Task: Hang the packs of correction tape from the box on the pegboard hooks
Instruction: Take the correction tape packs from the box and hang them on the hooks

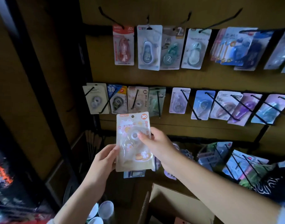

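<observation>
A cream pack of correction tape point(130, 152) with cartoon cats and an orange "30" badge is held upright in front of the pegboard point(203, 78). My left hand point(104, 159) grips its lower left edge. My right hand point(156, 143) pinches its right side, thumb on the clear blister. The hang hole at the pack's top sits just below the second row of black hooks, under a similar "30" pack point(137, 99). The cardboard box point(171, 204) stands open below my right forearm.
Three rows of black hooks carry several other tape packs, the lowest row point(235, 160) crowded at the right. A dark shelf post point(41, 94) runs down the left. Small round tubs point(104, 209) sit by the box's left flap.
</observation>
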A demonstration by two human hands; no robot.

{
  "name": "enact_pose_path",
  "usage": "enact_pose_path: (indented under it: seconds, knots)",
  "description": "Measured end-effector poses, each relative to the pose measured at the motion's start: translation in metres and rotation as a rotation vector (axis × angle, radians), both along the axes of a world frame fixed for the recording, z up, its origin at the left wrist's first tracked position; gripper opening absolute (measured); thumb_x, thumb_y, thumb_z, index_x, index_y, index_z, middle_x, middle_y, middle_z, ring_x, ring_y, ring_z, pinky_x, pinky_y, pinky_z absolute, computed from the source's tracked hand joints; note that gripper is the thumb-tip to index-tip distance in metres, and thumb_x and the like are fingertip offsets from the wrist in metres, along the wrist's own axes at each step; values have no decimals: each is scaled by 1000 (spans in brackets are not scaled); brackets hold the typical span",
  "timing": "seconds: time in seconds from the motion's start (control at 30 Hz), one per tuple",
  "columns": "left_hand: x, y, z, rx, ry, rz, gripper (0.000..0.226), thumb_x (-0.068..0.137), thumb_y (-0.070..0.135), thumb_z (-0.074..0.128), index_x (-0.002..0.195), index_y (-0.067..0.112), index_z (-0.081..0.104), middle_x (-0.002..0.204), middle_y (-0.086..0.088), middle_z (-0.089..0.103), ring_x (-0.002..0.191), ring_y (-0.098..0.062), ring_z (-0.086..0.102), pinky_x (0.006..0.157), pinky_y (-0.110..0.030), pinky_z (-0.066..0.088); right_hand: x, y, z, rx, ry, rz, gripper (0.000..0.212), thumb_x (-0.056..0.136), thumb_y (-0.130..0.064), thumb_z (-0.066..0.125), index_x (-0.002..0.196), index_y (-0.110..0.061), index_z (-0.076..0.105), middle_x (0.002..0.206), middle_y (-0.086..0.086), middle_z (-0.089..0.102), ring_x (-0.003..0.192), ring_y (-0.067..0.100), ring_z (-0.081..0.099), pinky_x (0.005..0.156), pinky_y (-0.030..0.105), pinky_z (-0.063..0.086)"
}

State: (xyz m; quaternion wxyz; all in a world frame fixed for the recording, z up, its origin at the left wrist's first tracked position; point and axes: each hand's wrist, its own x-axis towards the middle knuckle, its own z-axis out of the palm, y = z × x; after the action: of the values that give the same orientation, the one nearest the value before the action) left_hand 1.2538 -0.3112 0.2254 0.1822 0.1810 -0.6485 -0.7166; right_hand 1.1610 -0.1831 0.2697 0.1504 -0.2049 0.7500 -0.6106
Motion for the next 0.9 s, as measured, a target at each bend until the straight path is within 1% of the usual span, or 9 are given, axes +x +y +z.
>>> enact_pose_path:
  seconds: [0.1,0.23,0.33,0.4,0.47,0.53,0.7,0.83,0.9]
  knots:
    - [-1,-12,-5,35,19,31,26,97,22,41,98,13,65,87,-3,74,79,-13,69,65,-21,54,-3,-13,6,-6,32,34,19,92,-27,56,108,-20,61,106,-1,68,98,15,64,80,26,52]
    - [-4,-20,-14,45,8,43,25,98,17,40,99,9,64,87,-9,74,80,-19,69,69,-25,55,-5,-18,5,43,136,40,20,92,-28,55,110,-19,59,106,-3,66,98,12,62,85,29,50]
    - [-7,-22,-22,57,-4,44,25,98,16,40,99,8,64,85,-8,74,78,-18,70,64,-23,54,-5,-12,-1,84,185,64,21,91,-29,56,109,-18,59,95,-8,66,88,3,63,74,22,51]
    - [-10,-21,-25,63,-19,51,24,98,14,40,99,7,63,87,-10,73,79,-19,70,66,-25,54,-7,-9,-3,79,195,40,17,91,-30,56,105,-20,59,86,-12,64,77,-4,61,66,15,48]
    - [-14,-20,-28,70,-32,59,23,98,13,40,98,8,62,92,-13,70,84,-22,67,73,-28,53,-12,-9,-2,73,202,0,21,91,-32,56,108,-20,59,95,-10,67,85,2,63,73,23,51]
    - [-16,-20,-30,75,-45,41,23,97,13,40,98,8,62,94,-13,69,86,-22,65,74,-27,52,-16,-11,-1,73,201,-28,23,91,-32,55,110,-20,59,100,-5,67,90,11,63,78,29,50]
    - [-16,-21,-34,43,-57,-7,24,97,15,40,102,7,63,95,-11,72,86,-18,69,75,-26,54,-30,-22,-8,58,92,-62,25,91,-34,56,111,-20,60,104,-3,67,96,14,63,84,35,53]
    - [-20,-24,-39,60,-55,3,24,97,13,40,96,11,63,86,-5,74,81,-14,69,66,-19,55,-61,-46,-7,8,-35,-160,25,90,-34,58,109,-18,61,102,-3,65,88,10,60,64,21,45]
    - [-23,-26,-42,67,-68,3,23,97,12,40,95,12,63,85,-5,74,81,-14,69,64,-18,55,-82,-62,-4,-31,-112,-256,27,88,-36,61,105,-15,62,96,0,64,87,17,59,60,23,41]
